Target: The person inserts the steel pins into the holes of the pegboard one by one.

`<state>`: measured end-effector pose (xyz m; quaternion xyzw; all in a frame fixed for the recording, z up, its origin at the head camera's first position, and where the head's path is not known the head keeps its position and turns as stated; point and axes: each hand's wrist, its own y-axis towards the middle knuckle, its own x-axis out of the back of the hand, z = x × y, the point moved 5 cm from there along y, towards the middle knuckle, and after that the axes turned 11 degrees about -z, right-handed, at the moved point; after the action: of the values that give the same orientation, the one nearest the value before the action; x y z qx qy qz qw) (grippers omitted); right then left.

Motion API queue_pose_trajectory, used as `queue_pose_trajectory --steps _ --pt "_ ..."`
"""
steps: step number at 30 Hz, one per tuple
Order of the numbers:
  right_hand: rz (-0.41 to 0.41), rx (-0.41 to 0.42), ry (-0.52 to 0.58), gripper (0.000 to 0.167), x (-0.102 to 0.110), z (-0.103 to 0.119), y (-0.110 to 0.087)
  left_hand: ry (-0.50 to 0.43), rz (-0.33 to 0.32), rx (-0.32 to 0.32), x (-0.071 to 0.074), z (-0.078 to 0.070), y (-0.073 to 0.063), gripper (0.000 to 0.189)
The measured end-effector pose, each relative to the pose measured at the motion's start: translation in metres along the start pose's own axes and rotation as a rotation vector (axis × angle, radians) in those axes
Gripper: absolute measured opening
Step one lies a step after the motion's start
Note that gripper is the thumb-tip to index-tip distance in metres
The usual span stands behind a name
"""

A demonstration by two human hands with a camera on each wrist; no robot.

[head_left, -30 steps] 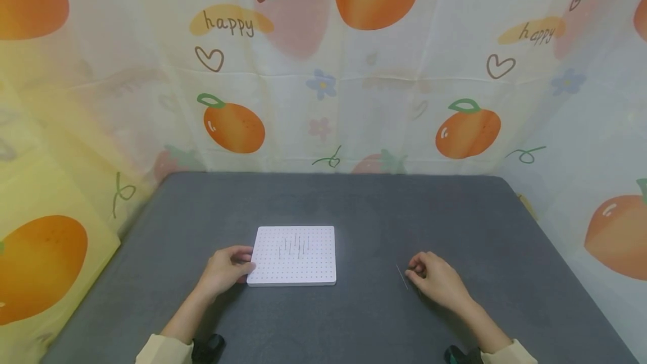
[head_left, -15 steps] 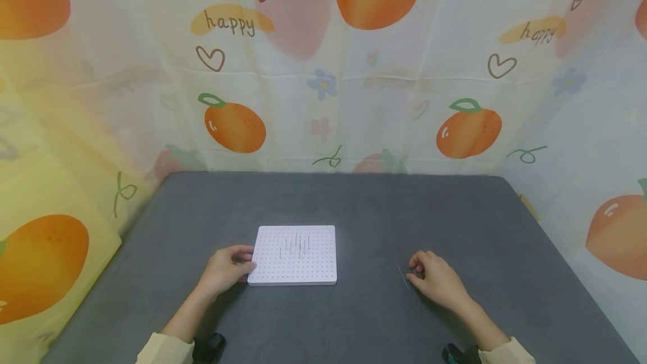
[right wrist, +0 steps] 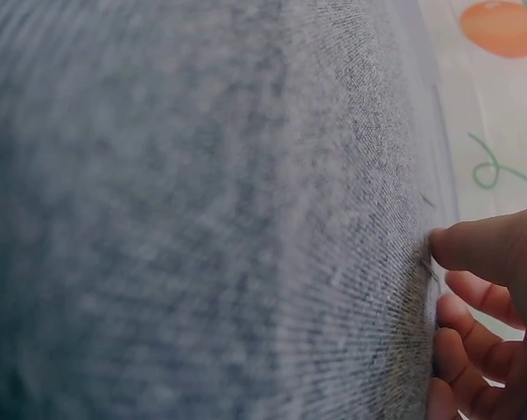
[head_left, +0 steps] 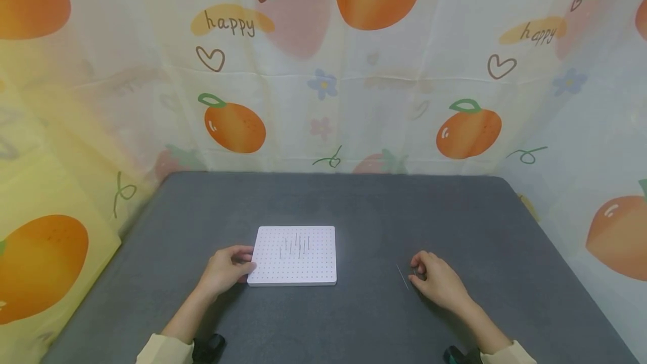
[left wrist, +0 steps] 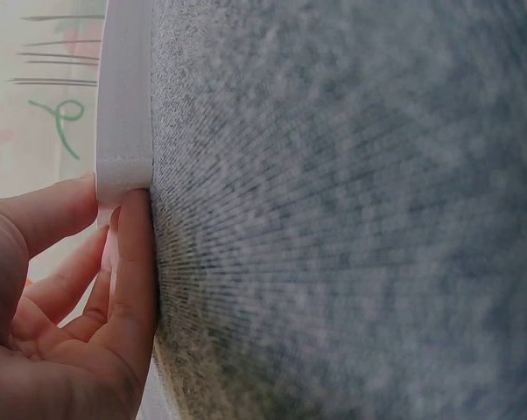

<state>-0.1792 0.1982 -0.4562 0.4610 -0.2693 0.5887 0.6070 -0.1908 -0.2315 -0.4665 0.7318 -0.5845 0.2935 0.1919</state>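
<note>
A white pegboard (head_left: 292,271) dotted with small holes lies on the dark table, left of the middle. Several thin metal needles (head_left: 295,245) stand upright in its upper part; the left wrist view shows these needles (left wrist: 58,61) beyond the board's edge. My left hand (head_left: 227,268) pinches the left edge, thumb on the upper side and fingers against the side and below. On the right, my right hand (head_left: 438,281) rests low over the table, thumb and bent fingers apart. A loose needle (head_left: 402,276) lies just left of it, and another thin needle (right wrist: 430,269) lies by the thumb.
The grey cloth-covered table (head_left: 364,212) reaches back to a hanging curtain (head_left: 374,117) printed with oranges. Bare table separates the board from the right hand. Black straps (head_left: 208,348) sit at both wrists.
My right thumb and fingertips have spread slightly apart beside the loose needles. My left hand and the pegboard stay where they were.
</note>
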Motion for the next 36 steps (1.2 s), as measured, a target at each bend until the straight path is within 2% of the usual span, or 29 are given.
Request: queue_pose_trajectory --steps 23,36 --pt "0.008 -0.017 -0.023 0.011 0.0036 -0.0013 -0.003 -0.014 0.003 0.0 0.0018 -0.0028 -0.0028 0.04" --pt "0.026 -0.093 -0.058 0.008 0.0035 -0.0019 -0.0051 -0.015 0.007 0.004 0.0012 -0.0028 -0.0021 0.04"
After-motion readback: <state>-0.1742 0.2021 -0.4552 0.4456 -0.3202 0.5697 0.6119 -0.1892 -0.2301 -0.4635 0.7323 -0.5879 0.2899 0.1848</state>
